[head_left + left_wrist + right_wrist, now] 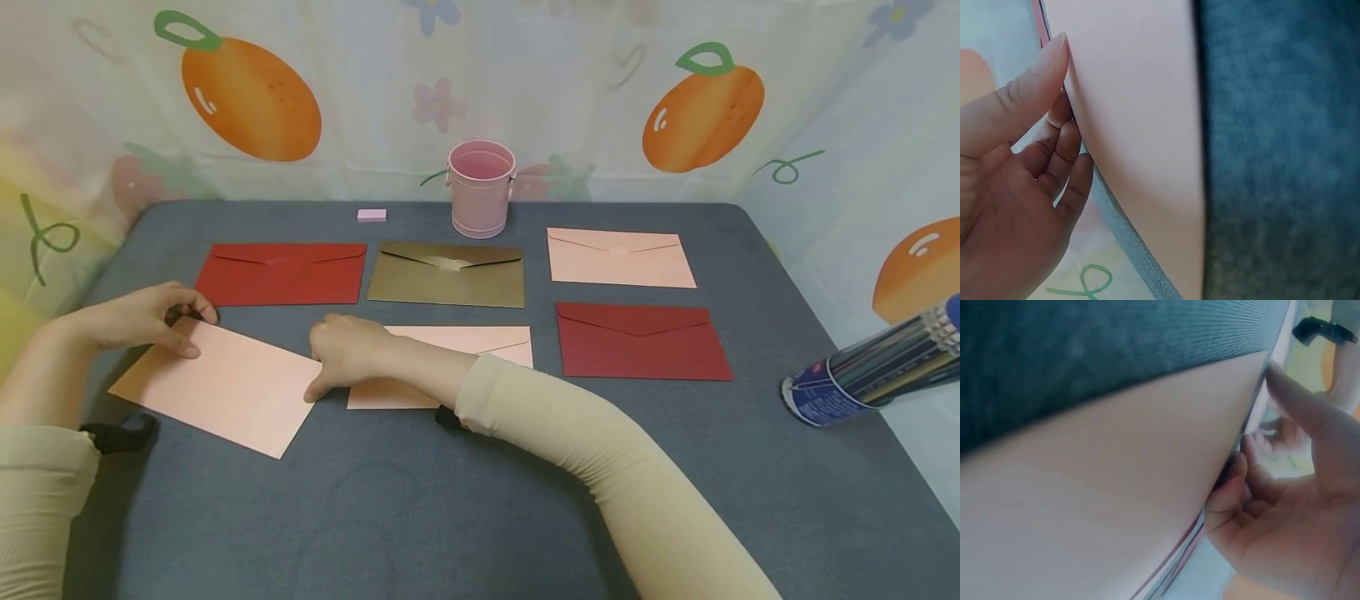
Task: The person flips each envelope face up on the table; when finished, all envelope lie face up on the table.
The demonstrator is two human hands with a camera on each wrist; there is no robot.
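A plain-faced pale pink envelope (225, 383) lies slanted at the left of the table, its flap side not showing. My left hand (161, 317) pinches its upper left edge, the thumb lying on the paper. At the envelope's right edge, my right hand (348, 354) holds it between thumb and curled fingers. Under my right forearm lies another pale pink envelope (495, 340), partly covered by the arm. In the left wrist view, the thumb (1050, 59) meets the edge of the paper. The right wrist view shows the right hand's fingers (1229, 494) curled in.
Behind lie a red envelope (285, 275), a gold envelope (450, 287) and a pink envelope (622, 262). A dark red envelope (645, 346) lies at right. Along the back are a pink bucket (480, 196) and a small pink block (371, 215). A can of pencils (828, 392) stands far right.
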